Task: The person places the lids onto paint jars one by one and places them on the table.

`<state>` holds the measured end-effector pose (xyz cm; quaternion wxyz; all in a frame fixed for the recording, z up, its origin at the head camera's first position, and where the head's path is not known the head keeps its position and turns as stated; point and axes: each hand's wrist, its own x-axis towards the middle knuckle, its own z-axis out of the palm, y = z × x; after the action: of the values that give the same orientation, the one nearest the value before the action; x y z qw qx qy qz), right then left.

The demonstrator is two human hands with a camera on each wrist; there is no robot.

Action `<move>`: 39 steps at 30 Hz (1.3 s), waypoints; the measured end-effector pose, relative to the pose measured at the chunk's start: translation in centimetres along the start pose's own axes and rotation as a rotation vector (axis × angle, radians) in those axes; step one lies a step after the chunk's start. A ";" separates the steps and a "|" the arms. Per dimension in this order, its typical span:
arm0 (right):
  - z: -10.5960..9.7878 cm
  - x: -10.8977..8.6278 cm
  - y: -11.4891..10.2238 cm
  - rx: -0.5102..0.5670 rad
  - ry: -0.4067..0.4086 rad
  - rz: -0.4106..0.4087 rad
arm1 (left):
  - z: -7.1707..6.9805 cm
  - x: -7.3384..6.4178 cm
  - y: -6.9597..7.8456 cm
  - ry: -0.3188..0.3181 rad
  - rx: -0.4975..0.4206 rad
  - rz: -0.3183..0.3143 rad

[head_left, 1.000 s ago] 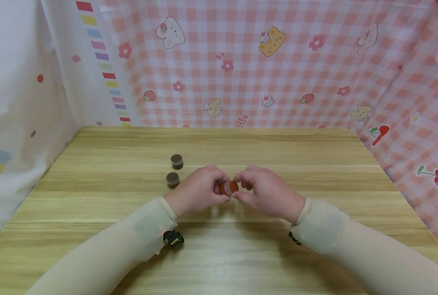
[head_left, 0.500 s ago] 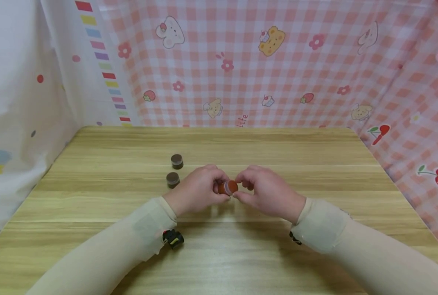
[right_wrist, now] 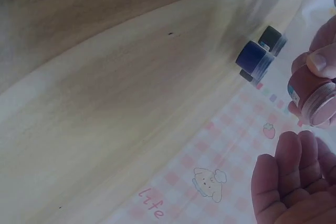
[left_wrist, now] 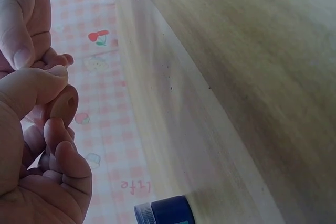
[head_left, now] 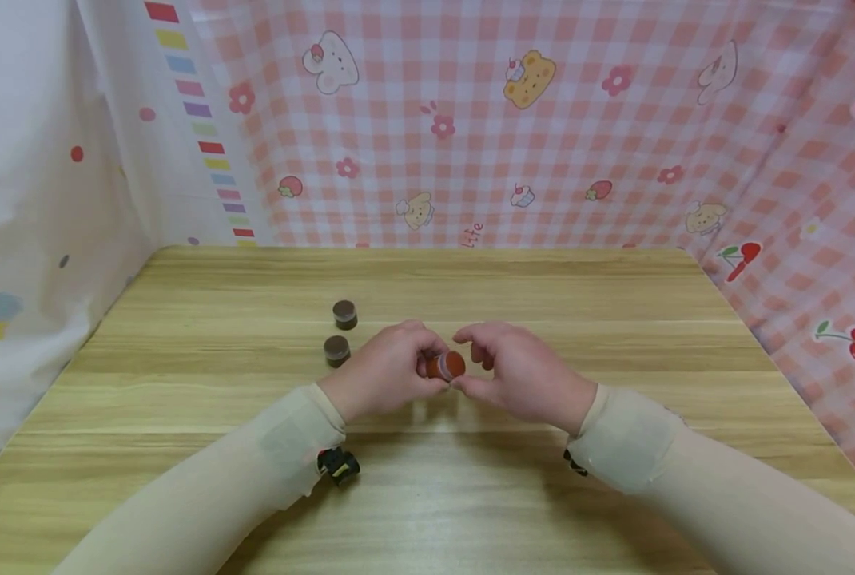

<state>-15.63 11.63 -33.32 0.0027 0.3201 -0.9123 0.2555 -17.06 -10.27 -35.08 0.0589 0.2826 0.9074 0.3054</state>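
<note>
A small reddish-brown jar (head_left: 445, 366) with a clear-edged lid is tilted between the hands in the head view. My left hand (head_left: 391, 366) grips its body, thumb and fingers round it. In the left wrist view the jar's base (left_wrist: 65, 104) shows between the left thumb and fingers. My right hand (head_left: 521, 371) is at the lid end, thumb tip right by the rim, index finger lifted away with a gap. The right wrist view shows the right hand's loosely spread fingers (right_wrist: 286, 166) below the jar's lid (right_wrist: 321, 109).
Two small dark-lidded jars (head_left: 344, 315) (head_left: 337, 351) stand on the wooden table (head_left: 255, 295) left of the left hand. A blue jar (right_wrist: 253, 59) and a dark jar (right_wrist: 272, 39) show in the right wrist view. Checked cloth (head_left: 427, 160) hangs behind the table.
The right index finger has lifted away from the lid, widening the gap to the thumb. My left hand and the jar have hardly moved.
</note>
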 end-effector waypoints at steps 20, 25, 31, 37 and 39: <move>0.0 0.0 -0.1 -0.017 0.017 -0.035 | -0.3 0.1 0.3 -0.017 0.012 -0.009; 0.0 0.1 0.0 -0.011 -0.001 -0.004 | -0.3 0.0 0.5 -0.022 0.003 -0.013; 0.0 0.0 0.1 0.004 -0.003 -0.013 | -0.2 0.0 0.4 -0.024 0.009 -0.018; 0.0 0.1 -0.1 0.024 -0.021 0.013 | -0.2 0.0 0.4 -0.031 0.006 -0.011; 0.0 0.1 -0.1 0.031 -0.028 0.029 | -0.1 0.0 0.4 -0.032 0.010 -0.009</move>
<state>-15.70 11.48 -33.29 -0.0190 0.3104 -0.9127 0.2652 -16.90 -10.06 -34.75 0.0732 0.2836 0.9091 0.2963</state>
